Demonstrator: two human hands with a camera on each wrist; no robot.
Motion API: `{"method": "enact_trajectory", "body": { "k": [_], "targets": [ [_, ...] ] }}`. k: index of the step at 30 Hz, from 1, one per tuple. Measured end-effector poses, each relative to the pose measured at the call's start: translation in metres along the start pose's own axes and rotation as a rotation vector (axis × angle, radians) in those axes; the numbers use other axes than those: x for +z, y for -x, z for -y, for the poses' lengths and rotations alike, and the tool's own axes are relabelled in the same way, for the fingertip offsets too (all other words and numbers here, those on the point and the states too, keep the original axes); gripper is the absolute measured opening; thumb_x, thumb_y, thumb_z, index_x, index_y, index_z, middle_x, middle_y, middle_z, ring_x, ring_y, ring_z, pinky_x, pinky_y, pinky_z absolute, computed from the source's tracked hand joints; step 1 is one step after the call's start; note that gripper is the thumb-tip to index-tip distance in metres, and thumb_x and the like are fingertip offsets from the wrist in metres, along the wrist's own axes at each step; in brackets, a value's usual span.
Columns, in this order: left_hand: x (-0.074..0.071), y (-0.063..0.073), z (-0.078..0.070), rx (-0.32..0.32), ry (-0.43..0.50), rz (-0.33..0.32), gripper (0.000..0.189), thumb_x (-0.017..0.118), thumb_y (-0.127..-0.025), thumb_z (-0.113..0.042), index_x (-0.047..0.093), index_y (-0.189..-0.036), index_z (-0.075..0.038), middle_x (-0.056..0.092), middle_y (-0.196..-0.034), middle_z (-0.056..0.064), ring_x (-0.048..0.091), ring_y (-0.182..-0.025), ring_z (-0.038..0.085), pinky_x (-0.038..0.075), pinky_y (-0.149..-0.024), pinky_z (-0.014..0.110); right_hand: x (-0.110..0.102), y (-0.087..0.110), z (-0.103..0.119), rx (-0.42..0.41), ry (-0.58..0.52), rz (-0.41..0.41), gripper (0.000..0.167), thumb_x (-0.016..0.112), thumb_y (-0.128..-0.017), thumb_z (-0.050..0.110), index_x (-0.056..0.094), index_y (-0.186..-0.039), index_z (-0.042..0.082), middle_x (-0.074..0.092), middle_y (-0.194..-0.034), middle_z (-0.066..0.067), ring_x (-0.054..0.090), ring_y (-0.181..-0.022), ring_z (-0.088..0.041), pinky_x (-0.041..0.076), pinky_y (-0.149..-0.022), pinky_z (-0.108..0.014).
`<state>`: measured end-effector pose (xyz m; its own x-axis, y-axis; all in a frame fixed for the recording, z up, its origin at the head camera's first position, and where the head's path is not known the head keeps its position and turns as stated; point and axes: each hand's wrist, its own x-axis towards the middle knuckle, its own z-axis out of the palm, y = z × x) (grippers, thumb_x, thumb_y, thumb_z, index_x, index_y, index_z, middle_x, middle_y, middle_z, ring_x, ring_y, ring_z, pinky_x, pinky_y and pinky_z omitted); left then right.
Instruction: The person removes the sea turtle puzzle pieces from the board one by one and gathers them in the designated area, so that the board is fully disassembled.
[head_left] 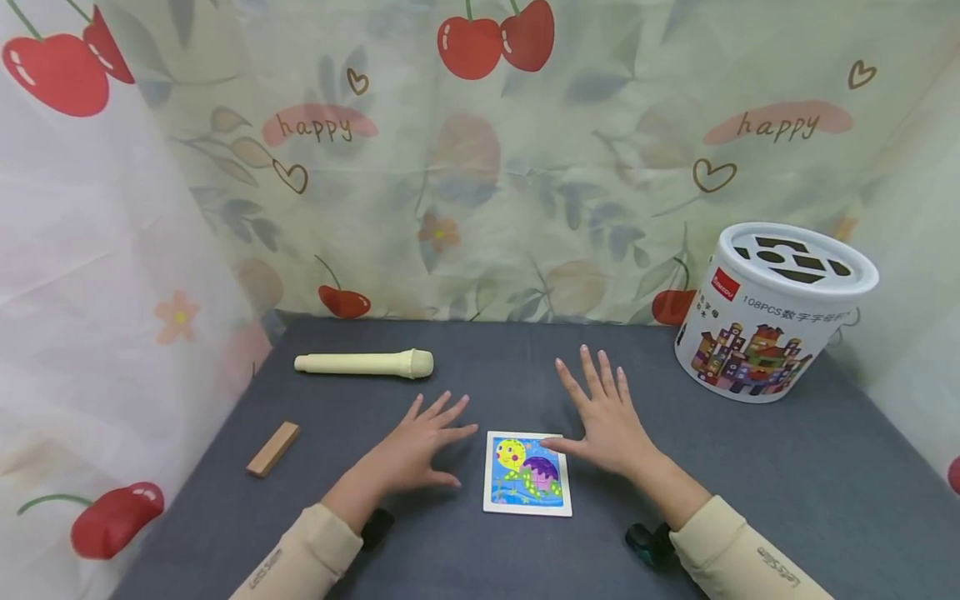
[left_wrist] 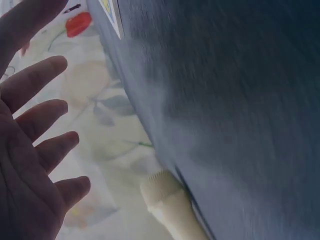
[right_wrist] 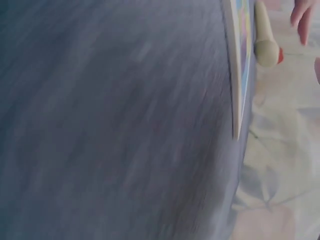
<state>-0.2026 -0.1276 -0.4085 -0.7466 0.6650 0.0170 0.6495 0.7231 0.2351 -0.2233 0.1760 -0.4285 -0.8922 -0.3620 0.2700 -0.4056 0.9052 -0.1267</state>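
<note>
A square puzzle board [head_left: 525,473] with a cartoon turtle picture and a white frame lies flat between the two hands. To its left hovers my left hand [head_left: 411,450], palm down, fingers spread and holding nothing. In the left wrist view that hand's fingers [left_wrist: 42,117] are straight and apart. My right hand [head_left: 606,421] is also spread over the table with nothing in it, its thumb overlapping the board's top right corner in the head view. The right wrist view shows the board [right_wrist: 239,65] edge-on, while the right hand's own fingers are mostly out of frame.
A cream toy microphone [head_left: 366,364] lies at the back left of the dark table [head_left: 480,558]. Nearer on the left is a small wooden block [head_left: 273,449]. A white lidded bucket [head_left: 772,312] with shape holes stands at the back right. A patterned curtain [head_left: 525,208] surrounds the table.
</note>
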Motion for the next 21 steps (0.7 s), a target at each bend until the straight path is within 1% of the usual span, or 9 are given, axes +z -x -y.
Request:
{"method": "enact_trajectory", "body": {
  "k": [2,4,7,9,12,15,16,18,21],
  "targets": [
    [0.003,-0.004,-0.003,0.003,0.035,0.029,0.076,0.079,-0.071,-0.039,0.049,-0.137,-0.017,0.026,-0.154,0.011,0.016,-0.143,0.036,0.011,-0.110,0.064,0.001,-0.003,0.007,-0.002,-0.040,0.028,0.109,0.061,-0.069,0.072,0.005,-0.151,0.026,-0.004,-0.158,-0.015,-0.004,-0.143,-0.041,0.007,-0.111,-0.063],
    [0.007,-0.009,-0.006,0.005,0.059,0.041,0.076,0.078,-0.071,-0.041,0.049,-0.137,-0.017,0.026,-0.153,0.011,0.017,-0.143,0.036,0.012,-0.110,0.064,0.002,-0.005,0.013,-0.001,-0.085,0.061,0.108,0.061,-0.071,0.070,0.006,-0.151,0.025,-0.003,-0.157,-0.015,-0.003,-0.143,-0.042,0.008,-0.111,-0.063],
    [0.011,-0.015,-0.012,-0.009,0.088,0.060,0.075,0.078,-0.071,-0.042,0.049,-0.137,-0.020,0.027,-0.153,0.010,0.017,-0.143,0.036,0.013,-0.110,0.063,0.002,-0.009,0.021,0.013,-0.189,0.113,0.106,0.064,-0.073,0.065,0.008,-0.152,0.022,-0.001,-0.157,-0.015,-0.003,-0.143,-0.042,0.009,-0.111,-0.063],
    [0.012,-0.019,-0.016,-0.016,0.113,0.075,0.075,0.078,-0.071,-0.042,0.049,-0.137,-0.021,0.028,-0.152,0.010,0.018,-0.143,0.035,0.014,-0.110,0.063,0.002,-0.011,0.025,0.020,-0.255,0.142,0.104,0.066,-0.074,0.062,0.011,-0.151,0.020,0.000,-0.157,-0.016,-0.004,-0.143,-0.042,0.009,-0.111,-0.062],
    [0.014,-0.023,-0.022,-0.024,0.146,0.098,0.073,0.078,-0.072,-0.041,0.050,-0.136,-0.020,0.031,-0.151,0.010,0.021,-0.142,0.034,0.017,-0.110,0.062,0.002,-0.015,0.031,0.019,-0.367,0.180,0.099,0.071,-0.075,0.052,0.020,-0.150,0.014,0.001,-0.156,-0.019,-0.005,-0.142,-0.043,0.009,-0.110,-0.064],
    [0.016,-0.026,-0.026,-0.029,0.172,0.124,0.071,0.078,-0.072,-0.039,0.051,-0.135,-0.020,0.032,-0.151,0.012,0.023,-0.142,0.033,0.020,-0.110,0.060,0.002,-0.019,0.036,0.024,-0.460,0.229,0.092,0.075,-0.075,0.043,0.029,-0.147,0.010,0.005,-0.155,-0.023,-0.003,-0.142,-0.044,0.013,-0.107,-0.067],
    [0.017,-0.027,-0.027,-0.034,0.184,0.136,0.070,0.078,-0.073,-0.039,0.051,-0.135,-0.020,0.031,-0.151,0.012,0.023,-0.142,0.033,0.021,-0.110,0.059,0.001,-0.020,0.037,0.031,-0.485,0.249,0.089,0.076,-0.075,0.040,0.031,-0.146,0.009,0.007,-0.155,-0.023,-0.002,-0.142,-0.044,0.015,-0.106,-0.067],
    [0.020,-0.029,-0.029,-0.050,0.209,0.164,0.070,0.078,-0.073,-0.038,0.051,-0.135,-0.022,0.029,-0.152,0.012,0.022,-0.142,0.032,0.021,-0.111,0.058,0.002,-0.022,0.039,0.040,-0.517,0.281,0.082,0.076,-0.076,0.034,0.037,-0.143,0.007,0.015,-0.153,-0.024,0.008,-0.141,-0.045,0.021,-0.104,-0.067],
    [0.024,-0.028,-0.030,-0.074,0.252,0.201,0.069,0.078,-0.073,-0.036,0.051,-0.135,-0.023,0.024,-0.154,0.013,0.020,-0.143,0.032,0.021,-0.111,0.056,0.003,-0.025,0.041,0.047,-0.556,0.318,0.066,0.075,-0.079,0.026,0.048,-0.135,0.003,0.035,-0.145,-0.023,0.030,-0.135,-0.043,0.032,-0.102,-0.061]
  ]
}}
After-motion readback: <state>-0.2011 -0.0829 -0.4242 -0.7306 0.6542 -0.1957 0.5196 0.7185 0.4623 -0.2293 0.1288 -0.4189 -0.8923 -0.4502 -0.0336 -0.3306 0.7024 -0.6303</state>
